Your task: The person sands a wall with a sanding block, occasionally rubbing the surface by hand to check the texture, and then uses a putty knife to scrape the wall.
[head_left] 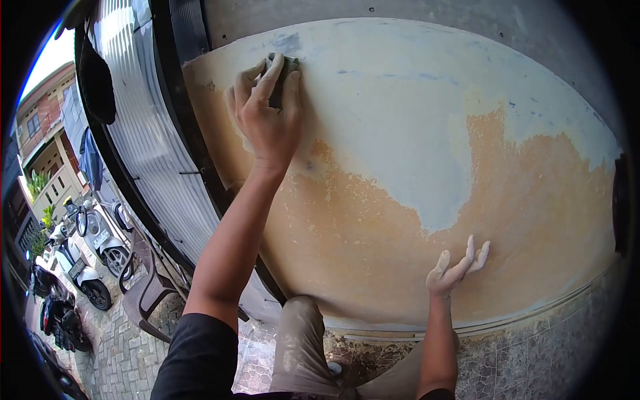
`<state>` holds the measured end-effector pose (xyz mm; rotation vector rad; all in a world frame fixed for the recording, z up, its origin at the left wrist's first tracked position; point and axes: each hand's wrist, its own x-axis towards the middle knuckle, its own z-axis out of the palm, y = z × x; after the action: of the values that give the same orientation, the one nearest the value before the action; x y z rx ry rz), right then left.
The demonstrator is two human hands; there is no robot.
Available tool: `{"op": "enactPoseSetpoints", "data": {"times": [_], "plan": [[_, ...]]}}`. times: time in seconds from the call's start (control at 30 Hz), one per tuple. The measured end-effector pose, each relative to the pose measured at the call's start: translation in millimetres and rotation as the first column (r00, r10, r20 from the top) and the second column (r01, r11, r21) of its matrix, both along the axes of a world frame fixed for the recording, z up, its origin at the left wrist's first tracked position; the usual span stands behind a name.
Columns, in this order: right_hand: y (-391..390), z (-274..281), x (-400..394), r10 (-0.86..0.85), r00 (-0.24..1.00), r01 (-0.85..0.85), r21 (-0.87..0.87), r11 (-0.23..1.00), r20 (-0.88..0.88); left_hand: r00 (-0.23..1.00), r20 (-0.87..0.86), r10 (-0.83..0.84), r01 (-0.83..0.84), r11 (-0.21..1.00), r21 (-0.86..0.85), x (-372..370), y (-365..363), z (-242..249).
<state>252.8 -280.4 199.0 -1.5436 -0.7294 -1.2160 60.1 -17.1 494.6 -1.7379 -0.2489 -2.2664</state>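
Note:
High on the left side of the wall (400, 127), my left hand (267, 113) grips a small dark sanding block (277, 80) and holds it against the pale surface. The fingers curl over the block and hide much of it. Lower down at the right, my right hand (459, 268) hangs in front of the orange part of the wall. Its fingers are spread and bent, with nothing in them. Whitish dust coats the fingers of both hands. A pale, smooth layer covers the upper wall and ends in a ragged edge over the worn orange paint.
A dark metal frame with corrugated sheeting (143, 100) borders the wall on the left. Beyond it stand a brown plastic chair (143, 287) and several parked motorbikes on paving. My knee (299, 317) is close to the wall's base, above a patterned tile floor (520, 353).

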Motion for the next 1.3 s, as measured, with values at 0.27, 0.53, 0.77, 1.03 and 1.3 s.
{"op": "enactPoseSetpoints", "data": {"times": [0.27, 0.53, 0.77, 1.03, 1.3], "plan": [[48, 279, -17, 0.015, 0.846, 0.02, -0.06, 0.998, 0.533, 0.943, -0.315, 0.108, -0.025, 0.966, 0.256, -24, 12, 6], [87, 344, 20, -0.105, 0.859, 0.128, -0.011, 0.992, 0.5, 0.929, -0.333, 0.16, -0.056, 0.952, 0.3, -18, 11, -1], [79, 353, 11, -0.069, 0.919, 0.103, -0.067, 0.992, 0.388, 0.96, 0.005, -0.279, 0.278, 0.954, -0.113, -48, 51, 78], [79, 358, -2, -0.062, 0.95, 0.089, -0.075, 0.993, 0.306, 0.853, -0.468, 0.229, 0.025, 0.879, 0.475, 0, -4, 19], [71, 356, 10, -0.169, 0.881, 0.256, -0.145, 0.956, 0.443, 0.947, -0.306, 0.1, -0.002, 0.952, 0.305, 22, -23, 35]]}}
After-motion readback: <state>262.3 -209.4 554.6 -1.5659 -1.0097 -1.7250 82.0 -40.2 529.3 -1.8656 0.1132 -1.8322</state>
